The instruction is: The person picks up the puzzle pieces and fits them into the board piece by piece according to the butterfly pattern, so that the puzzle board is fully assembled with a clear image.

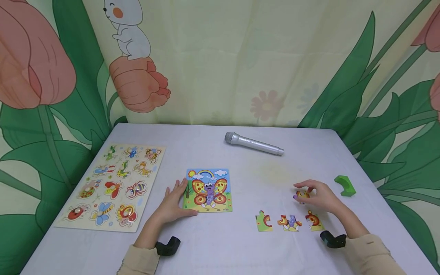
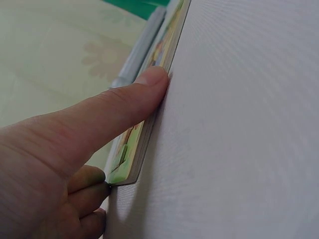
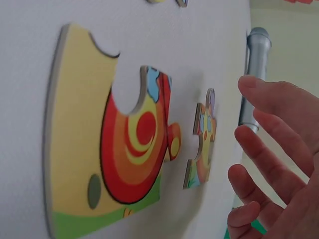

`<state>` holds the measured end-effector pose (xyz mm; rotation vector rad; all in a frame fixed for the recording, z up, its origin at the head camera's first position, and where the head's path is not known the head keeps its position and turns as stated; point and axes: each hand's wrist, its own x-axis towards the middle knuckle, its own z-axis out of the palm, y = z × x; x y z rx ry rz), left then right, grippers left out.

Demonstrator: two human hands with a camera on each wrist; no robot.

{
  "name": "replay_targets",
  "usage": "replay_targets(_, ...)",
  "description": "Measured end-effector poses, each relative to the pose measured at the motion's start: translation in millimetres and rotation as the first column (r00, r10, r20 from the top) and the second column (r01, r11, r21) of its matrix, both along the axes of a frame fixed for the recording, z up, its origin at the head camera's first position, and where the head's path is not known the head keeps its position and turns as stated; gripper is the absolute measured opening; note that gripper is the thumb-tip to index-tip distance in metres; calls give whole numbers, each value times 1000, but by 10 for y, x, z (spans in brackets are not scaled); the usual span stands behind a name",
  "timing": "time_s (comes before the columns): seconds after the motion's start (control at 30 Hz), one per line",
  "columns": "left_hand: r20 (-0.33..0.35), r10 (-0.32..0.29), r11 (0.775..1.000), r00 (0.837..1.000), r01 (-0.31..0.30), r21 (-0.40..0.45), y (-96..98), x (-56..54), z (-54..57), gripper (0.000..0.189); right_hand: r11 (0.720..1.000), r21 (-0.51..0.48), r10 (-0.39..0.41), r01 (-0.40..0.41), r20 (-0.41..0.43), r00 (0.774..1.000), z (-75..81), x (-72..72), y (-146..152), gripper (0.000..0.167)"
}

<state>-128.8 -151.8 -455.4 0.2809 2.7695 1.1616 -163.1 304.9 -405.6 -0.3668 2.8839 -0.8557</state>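
Observation:
My left hand rests at the lower left corner of a square butterfly picture board. Its thumb touches the bottom edge and its fingers lie along the left side; the left wrist view shows the thumb against the board's layered edge. Over on the right, my right hand hovers at a small puzzle piece, partly hidden by the fingers in the head view. In the right wrist view the fingers are spread apart from that piece, with nothing between them. Closer to that camera lies a red-and-yellow wing piece.
Below the right hand lie a green-edged piece, a middle piece and the wing piece. A green curved block sits to the right. A silver microphone lies at the back, and a large insect board at left.

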Motion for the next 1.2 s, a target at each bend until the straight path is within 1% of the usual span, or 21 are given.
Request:
replay_targets(0.2,0,-1,1000,1000,1,4,-2,-5,-8,110,998,60,-31,28,41,999,-56,-1,131,47)
replay_targets(0.33,2,1,1000,1000,-1,8,1,-7,-12,110,996,92,-13,9,39,999,-75,-3,217,47)
replay_targets(0.53,5,5,1000,1000,-5,10,3,-5,-1,110,994,107,2,-5,28,1000,-86,12,294,44)
replay_targets(0.77,9,8,1000,1000,-8,12,6,0,5,110,991,134,-13,12,10,1000,-114,20,309,44)
replay_targets(0.97,9,12,1000,1000,-12,12,6,0,-5,109,991,136,-16,14,16,1000,-132,15,317,41)
replay_targets(1.2,-3,12,1000,1000,-12,10,12,-1,-5,109,988,151,-22,22,-1,1000,-148,16,308,39)
